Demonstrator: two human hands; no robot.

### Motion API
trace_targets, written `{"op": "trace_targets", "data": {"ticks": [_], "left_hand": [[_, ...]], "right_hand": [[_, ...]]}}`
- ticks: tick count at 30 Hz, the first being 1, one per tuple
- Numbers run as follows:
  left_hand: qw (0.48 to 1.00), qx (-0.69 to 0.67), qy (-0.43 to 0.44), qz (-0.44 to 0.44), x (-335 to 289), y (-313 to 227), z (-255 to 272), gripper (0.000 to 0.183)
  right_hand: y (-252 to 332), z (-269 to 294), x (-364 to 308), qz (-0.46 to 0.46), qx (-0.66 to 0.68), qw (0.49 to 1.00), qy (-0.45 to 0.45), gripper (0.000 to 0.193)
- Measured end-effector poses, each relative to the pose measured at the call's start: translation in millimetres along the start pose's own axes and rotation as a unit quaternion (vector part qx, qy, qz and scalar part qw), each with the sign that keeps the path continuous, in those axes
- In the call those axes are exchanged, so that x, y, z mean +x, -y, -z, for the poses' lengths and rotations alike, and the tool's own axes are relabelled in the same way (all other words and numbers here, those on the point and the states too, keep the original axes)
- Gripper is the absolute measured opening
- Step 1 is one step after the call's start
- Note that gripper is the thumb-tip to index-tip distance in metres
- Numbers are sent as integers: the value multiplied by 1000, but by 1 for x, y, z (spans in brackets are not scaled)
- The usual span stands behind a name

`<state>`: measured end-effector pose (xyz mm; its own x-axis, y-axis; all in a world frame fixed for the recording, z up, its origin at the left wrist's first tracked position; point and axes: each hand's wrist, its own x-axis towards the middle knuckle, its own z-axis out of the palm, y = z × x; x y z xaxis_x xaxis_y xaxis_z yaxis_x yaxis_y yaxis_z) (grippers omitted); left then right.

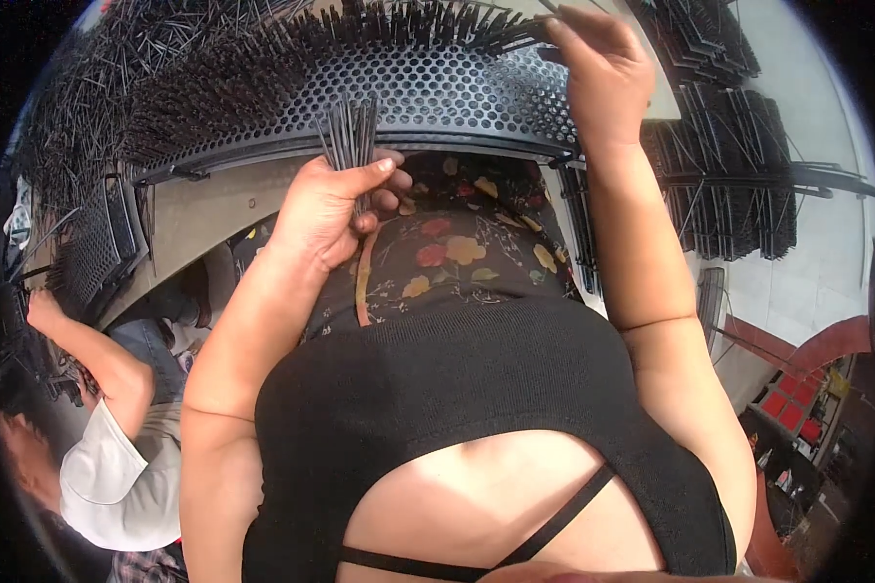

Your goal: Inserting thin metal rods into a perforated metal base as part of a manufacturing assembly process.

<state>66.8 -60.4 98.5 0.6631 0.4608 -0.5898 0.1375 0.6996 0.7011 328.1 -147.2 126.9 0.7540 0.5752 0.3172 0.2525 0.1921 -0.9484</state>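
Observation:
A bundle of thin black rods (350, 136) stands upright in my left hand (335, 204), which is closed around its lower part. Just beyond it lies a long black perforated panel (413, 87), curved by the lens. Many rods (360, 34) stand in the holes along its far and left parts; the near strip and right end show bare holes. Over the panel's far right end, my right hand (608, 78) is bent with its fingers drawn together beside the rods there. What sits between those fingertips is too hard to make out.
Loose black rods (58, 146) are heaped at the far left. Filled panels (739, 175) are stacked at the right. At the lower left another person (122, 466) works by a smaller perforated panel (102, 243). A red and black rack (787, 403) stands at the right.

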Motion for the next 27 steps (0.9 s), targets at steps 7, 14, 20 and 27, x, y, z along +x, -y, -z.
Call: {"op": "trace_targets", "data": {"ticks": [7, 14, 20, 27], "left_hand": [[1000, 14, 1, -2, 1, 2, 1, 24], [1000, 17, 5, -5, -1, 1, 2, 23], [1000, 19, 3, -7, -3, 0, 1, 22], [1000, 11, 11, -3, -2, 1, 2, 22]], "right_hand": [[-4, 2, 6, 43, 2, 998, 49, 14], [-8, 1, 4, 21, 5, 999, 33, 15], [-2, 2, 6, 1, -1, 1000, 16, 13], [9, -2, 8, -4, -28, 999, 30, 14]]}}
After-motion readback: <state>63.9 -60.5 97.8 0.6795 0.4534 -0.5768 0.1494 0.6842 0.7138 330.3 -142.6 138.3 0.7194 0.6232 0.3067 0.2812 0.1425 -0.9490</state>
